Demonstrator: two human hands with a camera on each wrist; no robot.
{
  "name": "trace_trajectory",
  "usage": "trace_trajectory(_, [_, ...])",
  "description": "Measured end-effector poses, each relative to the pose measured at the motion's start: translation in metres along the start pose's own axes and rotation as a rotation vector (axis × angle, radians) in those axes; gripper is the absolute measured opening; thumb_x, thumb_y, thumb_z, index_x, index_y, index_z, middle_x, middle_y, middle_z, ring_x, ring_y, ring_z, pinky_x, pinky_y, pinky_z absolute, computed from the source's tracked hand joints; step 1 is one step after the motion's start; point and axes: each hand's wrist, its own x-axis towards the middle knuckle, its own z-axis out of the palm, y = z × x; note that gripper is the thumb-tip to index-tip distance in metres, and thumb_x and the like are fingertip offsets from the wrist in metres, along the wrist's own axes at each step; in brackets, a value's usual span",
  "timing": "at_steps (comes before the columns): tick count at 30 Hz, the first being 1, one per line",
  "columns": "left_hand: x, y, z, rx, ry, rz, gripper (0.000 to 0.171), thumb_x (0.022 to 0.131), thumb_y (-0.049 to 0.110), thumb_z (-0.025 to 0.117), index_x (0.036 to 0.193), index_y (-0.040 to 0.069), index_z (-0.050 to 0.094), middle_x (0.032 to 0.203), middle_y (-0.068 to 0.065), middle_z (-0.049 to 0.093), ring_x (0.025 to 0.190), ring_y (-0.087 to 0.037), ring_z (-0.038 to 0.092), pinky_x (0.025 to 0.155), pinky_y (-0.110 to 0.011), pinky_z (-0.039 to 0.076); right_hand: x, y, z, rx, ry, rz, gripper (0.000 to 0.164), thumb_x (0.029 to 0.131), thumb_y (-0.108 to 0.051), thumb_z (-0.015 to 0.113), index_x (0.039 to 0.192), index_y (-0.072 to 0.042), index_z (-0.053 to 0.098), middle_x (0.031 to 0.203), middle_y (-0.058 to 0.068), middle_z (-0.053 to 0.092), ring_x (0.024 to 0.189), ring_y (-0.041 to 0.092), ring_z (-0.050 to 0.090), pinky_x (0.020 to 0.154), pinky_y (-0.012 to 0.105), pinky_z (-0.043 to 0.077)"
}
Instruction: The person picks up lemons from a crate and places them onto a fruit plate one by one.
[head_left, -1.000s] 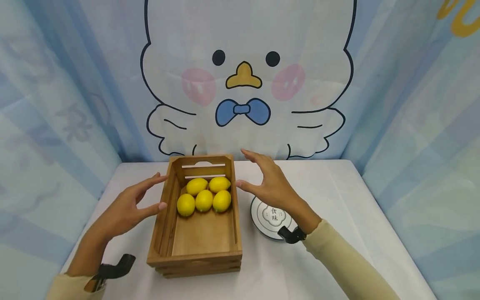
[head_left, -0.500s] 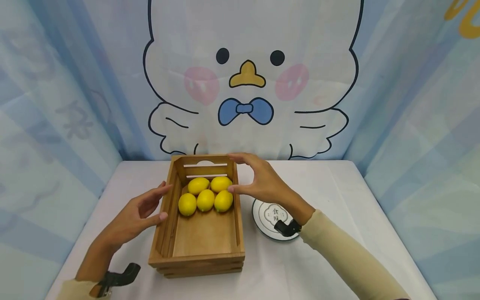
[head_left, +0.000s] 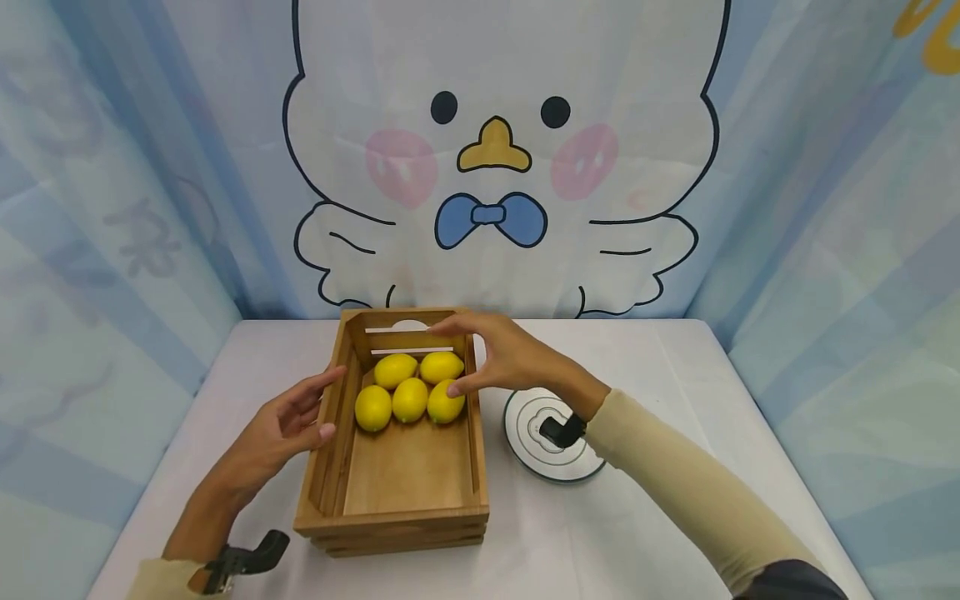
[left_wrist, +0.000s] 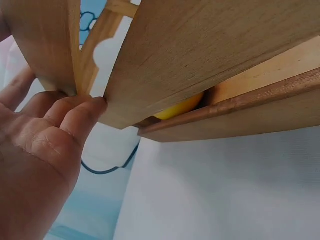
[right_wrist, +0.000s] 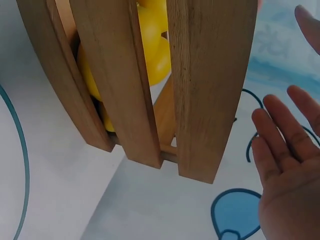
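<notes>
A wooden slatted crate (head_left: pixel 408 483) stands on the table, with several yellow lemons (head_left: pixel 410 401) grouped towards its far end. At the crate's left side, my left hand (head_left: pixel 277 425) has its fingers against the slats (left_wrist: pixel 145 60), as the left wrist view shows. My right hand (head_left: pixel 502 354) reaches over the crate's right rim, fingers and thumb spread apart above the right-hand lemons. Its thumb overlaps the front right lemon (head_left: pixel 447 407) in the head view; whether they touch, I cannot tell. The right wrist view shows this hand's fingers (right_wrist: pixel 280 130) extended and apart from the slats.
Right of the crate lies a round white plate or lid (head_left: pixel 525 450) with a dark rim, partly covered by the right wrist's black mount (head_left: pixel 562 430). A white cloth covers the table (head_left: pixel 660 400). Printed curtains (head_left: pixel 637 150) hang behind and at both sides.
My right hand has moved left, from beside the crate to over its right rim. My left hand has come closer to the left side. The crate and lemons have stayed in place.
</notes>
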Motion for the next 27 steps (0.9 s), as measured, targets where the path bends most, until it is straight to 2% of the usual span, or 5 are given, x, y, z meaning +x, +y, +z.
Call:
trace_trajectory(7, [0.000,-0.002,0.002,-0.053,0.015,-0.014,0.066,0.099,0.007,0.058,0.157,0.025,0.031,0.168,0.000,0.017,0.154,-0.033,0.015,0.102,-0.010,0.041,0.013,0.004,0.001,-0.013,-0.081,-0.034,0.073,0.075,-0.046,0.085,0.138,-0.020,0.058,0.140,-0.011,0.058,0.130,0.008,0.051,0.112,0.036,0.041])
trace_trajectory(15, [0.001,-0.006,0.002,-0.019,0.035,-0.002,0.066,0.099,0.008,0.059,0.156,0.028,0.032,0.167,0.004,0.021,0.155,-0.018,0.017,0.107,-0.003,0.029,0.029,0.007,0.003,0.006,-0.228,-0.038,0.068,0.076,-0.043,0.086,0.134,-0.020,0.061,0.134,-0.009,0.064,0.127,0.005,0.053,0.114,0.034,0.041])
trace_trajectory(17, [0.001,-0.006,0.002,-0.017,0.036,-0.006,0.066,0.099,0.008,0.059,0.156,0.029,0.032,0.167,0.005,0.021,0.155,-0.017,0.017,0.110,-0.006,0.028,0.032,0.006,0.004,0.011,-0.266,-0.036,0.068,0.075,-0.042,0.086,0.134,-0.020,0.061,0.134,-0.008,0.063,0.126,0.005,0.054,0.114,0.034,0.041])
trace_trajectory(23, [0.001,-0.006,0.002,-0.013,0.043,-0.023,0.066,0.099,0.010,0.059,0.156,0.030,0.033,0.166,0.006,0.021,0.155,-0.018,0.017,0.121,-0.034,0.021,0.044,0.007,0.007,-0.030,-0.359,-0.040,0.063,0.075,-0.037,0.088,0.131,-0.022,0.063,0.131,-0.010,0.065,0.124,0.006,0.056,0.112,0.035,0.044])
trace_trajectory(27, [0.001,-0.007,0.002,-0.023,0.040,-0.018,0.066,0.099,0.009,0.059,0.156,0.029,0.032,0.166,0.005,0.021,0.155,-0.018,0.017,0.120,-0.024,0.025,0.051,0.008,0.008,-0.059,-0.411,-0.028,0.060,0.075,-0.034,0.088,0.128,-0.022,0.065,0.128,-0.009,0.066,0.122,0.006,0.057,0.109,0.034,0.046])
